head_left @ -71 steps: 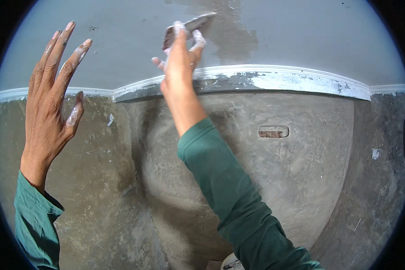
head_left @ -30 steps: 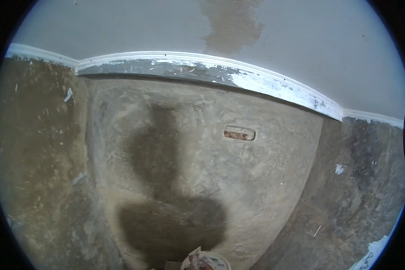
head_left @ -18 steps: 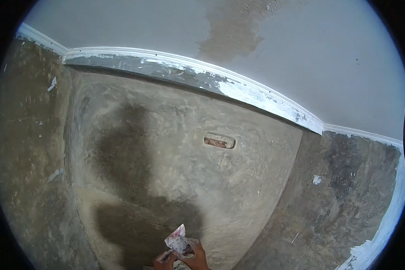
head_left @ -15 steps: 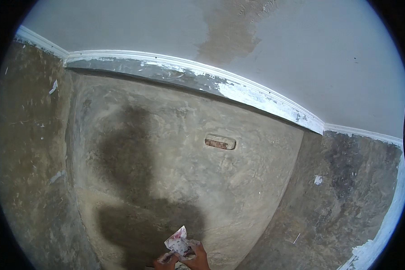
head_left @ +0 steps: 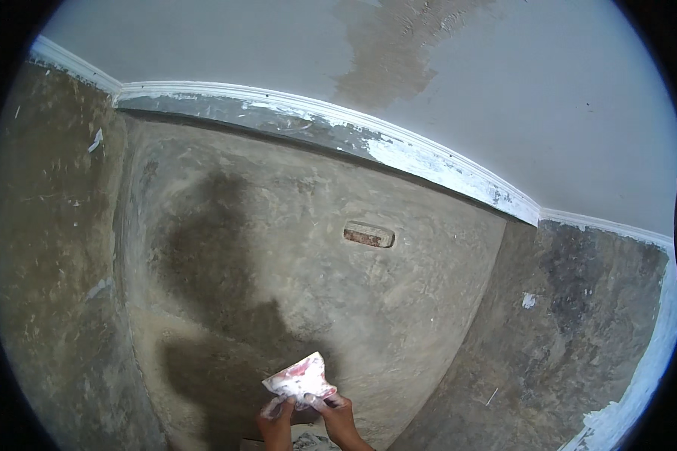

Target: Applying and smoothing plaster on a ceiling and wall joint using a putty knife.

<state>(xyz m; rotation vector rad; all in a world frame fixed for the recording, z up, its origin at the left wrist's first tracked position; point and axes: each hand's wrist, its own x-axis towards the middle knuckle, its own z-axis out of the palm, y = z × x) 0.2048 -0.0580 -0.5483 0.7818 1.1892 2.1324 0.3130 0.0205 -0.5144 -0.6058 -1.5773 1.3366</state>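
A flat, angular putty scraper (head_left: 302,378), red and cream under smears of white paste, is held up in front of me at the lower middle. My left hand (head_left: 277,418) pinches its lower left side, fingers closed. On the lower right side my right hand (head_left: 334,415) grips the same piece, thumb inward. White paste coats the fingers of both hands. Below, between my forearms, a grey-white patchy thing (head_left: 310,440) shows in part; its kind I cannot make out.
A rough plaster wall panel (head_left: 399,301) faces me, with a brick-lined recess (head_left: 368,234). Above runs a ledge patched with white (head_left: 429,161), then white moulding (head_left: 203,88) and a grey surface (head_left: 549,98) with a brown patch (head_left: 391,60). My shadow darkens the panel.
Both hands have come up and further into view with the scraper, which now shows more of its face and is turned. The view has shifted slightly.
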